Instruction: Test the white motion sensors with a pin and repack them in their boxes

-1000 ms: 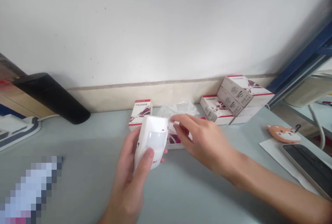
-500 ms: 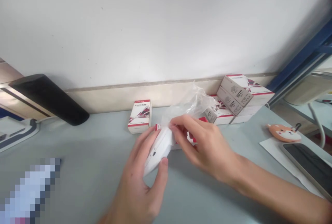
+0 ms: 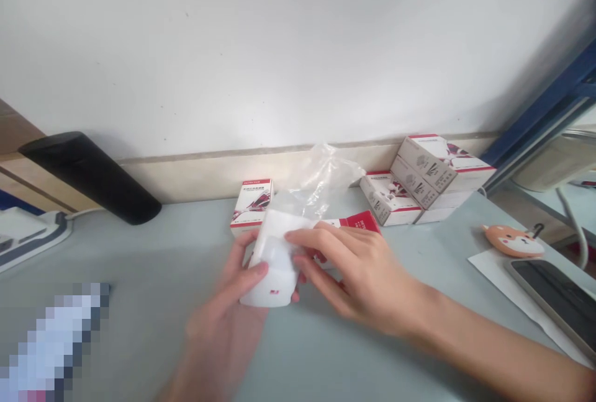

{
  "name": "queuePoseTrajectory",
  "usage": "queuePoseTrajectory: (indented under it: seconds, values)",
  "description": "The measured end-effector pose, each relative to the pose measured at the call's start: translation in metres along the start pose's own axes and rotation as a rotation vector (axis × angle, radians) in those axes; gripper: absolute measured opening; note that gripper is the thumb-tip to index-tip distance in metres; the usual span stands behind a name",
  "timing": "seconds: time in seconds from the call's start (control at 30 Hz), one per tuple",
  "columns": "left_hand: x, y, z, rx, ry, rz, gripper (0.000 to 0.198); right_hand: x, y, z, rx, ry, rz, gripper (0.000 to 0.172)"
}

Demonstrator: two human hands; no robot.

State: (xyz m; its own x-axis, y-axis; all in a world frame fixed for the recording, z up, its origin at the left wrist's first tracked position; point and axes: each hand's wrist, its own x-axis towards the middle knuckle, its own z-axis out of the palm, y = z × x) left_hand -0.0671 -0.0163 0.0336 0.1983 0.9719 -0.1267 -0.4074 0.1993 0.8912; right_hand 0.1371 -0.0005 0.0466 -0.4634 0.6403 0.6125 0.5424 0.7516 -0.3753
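Note:
A white plastic detector with a small red logo is tilted above the table, its front face turned toward me. My left hand is closed round it, thumb on the near left edge and fingers behind. A clear plastic bag rises crumpled from its upper end and seems to cover part of it. My right hand is closed at the detector's right side, thumb and index finger pinching what looks like the bag's film. Behind the right hand lies a red and white box, partly hidden.
A small detector box stands behind the detector. More such boxes are stacked against the wall at right. A black cylinder leans at left. An orange animal-faced pouch and a phone on white paper lie at right.
My left hand has turned the detector, so its logo face now shows instead of its side with the small port. The bag has shifted left, and my right fingers have moved slightly left and down.

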Motion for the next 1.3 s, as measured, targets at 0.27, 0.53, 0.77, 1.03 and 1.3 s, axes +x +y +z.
queuePoseTrajectory:
  seconds: [0.27,0.53,0.77,1.03,1.3]
  values:
    - [0.006,0.0,0.0,0.185,0.022,0.112,0.036,0.006,-0.012,-0.003,0.906,-0.077,0.721,0.033]
    - [0.016,0.002,-0.002,0.635,0.075,0.335,0.046,0.009,0.002,-0.002,0.577,0.043,0.549,0.03]
    - [0.035,-0.012,-0.014,0.823,0.081,0.263,0.04,0.014,0.025,-0.017,0.209,-0.159,0.573,0.023]
    - [0.029,-0.004,-0.012,0.865,-0.008,0.429,0.06,0.01,0.026,-0.017,0.002,-0.351,0.509,0.02]
    - [0.034,-0.015,-0.005,0.996,-0.081,0.415,0.033,0.001,0.031,-0.008,-0.048,-0.36,0.422,0.035]
